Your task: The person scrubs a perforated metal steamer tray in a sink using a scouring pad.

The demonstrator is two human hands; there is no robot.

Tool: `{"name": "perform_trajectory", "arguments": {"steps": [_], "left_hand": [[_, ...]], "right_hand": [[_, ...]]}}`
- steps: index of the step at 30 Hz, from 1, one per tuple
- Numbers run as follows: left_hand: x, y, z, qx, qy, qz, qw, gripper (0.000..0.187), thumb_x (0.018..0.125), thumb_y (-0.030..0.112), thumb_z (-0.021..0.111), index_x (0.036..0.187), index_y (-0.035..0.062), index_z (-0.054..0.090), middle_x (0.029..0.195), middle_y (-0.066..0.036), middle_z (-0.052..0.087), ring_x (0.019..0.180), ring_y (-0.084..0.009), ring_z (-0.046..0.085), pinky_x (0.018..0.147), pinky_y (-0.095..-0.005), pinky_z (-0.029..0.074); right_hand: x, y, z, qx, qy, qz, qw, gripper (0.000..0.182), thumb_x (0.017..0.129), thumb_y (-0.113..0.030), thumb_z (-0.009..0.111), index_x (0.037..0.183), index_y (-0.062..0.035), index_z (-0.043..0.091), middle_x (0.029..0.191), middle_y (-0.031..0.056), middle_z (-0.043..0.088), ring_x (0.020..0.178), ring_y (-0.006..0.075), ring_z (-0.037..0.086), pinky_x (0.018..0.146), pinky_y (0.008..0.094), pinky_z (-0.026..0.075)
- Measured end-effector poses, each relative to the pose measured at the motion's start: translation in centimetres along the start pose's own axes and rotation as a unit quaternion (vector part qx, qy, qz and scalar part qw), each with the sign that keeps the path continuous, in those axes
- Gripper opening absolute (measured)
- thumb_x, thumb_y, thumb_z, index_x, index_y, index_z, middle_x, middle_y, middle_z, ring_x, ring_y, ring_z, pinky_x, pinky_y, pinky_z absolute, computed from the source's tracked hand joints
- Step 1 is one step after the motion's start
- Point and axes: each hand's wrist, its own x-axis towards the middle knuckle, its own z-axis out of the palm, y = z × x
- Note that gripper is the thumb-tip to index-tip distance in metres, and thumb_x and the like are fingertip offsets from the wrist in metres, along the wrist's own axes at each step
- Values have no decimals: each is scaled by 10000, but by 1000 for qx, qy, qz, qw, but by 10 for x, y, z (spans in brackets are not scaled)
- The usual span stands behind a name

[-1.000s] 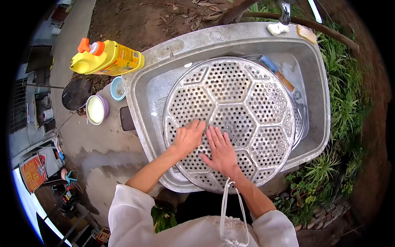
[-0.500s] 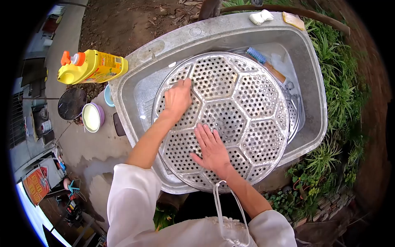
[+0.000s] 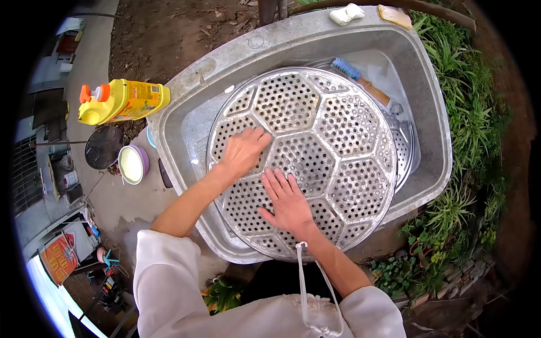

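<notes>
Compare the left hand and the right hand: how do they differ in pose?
The left hand is curled, while the right hand lies flat and open. The left hand sits higher in the picture than the right hand. Both are on the metal disc.

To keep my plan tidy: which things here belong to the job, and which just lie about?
Job: left hand, right hand, perforated metal disc, sink; probably scrub brush, yellow pump bottle.

Apparently lying about: purple bucket, black basket.
</notes>
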Motion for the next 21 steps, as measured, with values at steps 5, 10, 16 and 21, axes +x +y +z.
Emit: {"name": "perform_trajectory", "arguments": {"steps": [5, 10, 16, 21], "left_hand": [[25, -25, -4, 63, 13, -2, 998, 175, 763, 52, 627, 913, 110, 558, 897, -39, 550, 845, -230, 623, 601, -352, 553], [3, 18, 3, 13, -25, 183, 983, 132, 781, 64, 605, 887, 106, 539, 880, -35, 536, 818, -230, 598, 562, -343, 540], [21, -53, -7, 52, 7, 2, 999, 180, 745, 35, 616, 902, 110, 571, 855, -31, 546, 810, -226, 606, 624, -345, 539], [21, -33, 5, -62, 26, 93, 993, 196, 743, 19, 617, 924, 77, 573, 886, -79, 592, 862, -278, 633, 658, -404, 539]], "right_hand": [[0, 1, 3, 0, 10, 1, 1000, 807, 946, -544, 455, 1526, -7, 289, 1598, 146, 270, 1483, 292, 236, 1204, 462, 186], [1, 0, 2, 3, -17, 5, 1000, 798, 947, -535, 454, 1522, -4, 297, 1591, 150, 290, 1482, 292, 239, 1201, 466, 191], [-1, 3, 1, 0, 9, -2, 1000, 802, 949, -531, 453, 1530, -6, 281, 1599, 146, 272, 1481, 292, 243, 1200, 461, 198], [1, 0, 3, 2, 9, 1, 1000, 803, 949, -532, 456, 1534, -11, 277, 1603, 136, 268, 1480, 292, 247, 1200, 460, 204]]}}
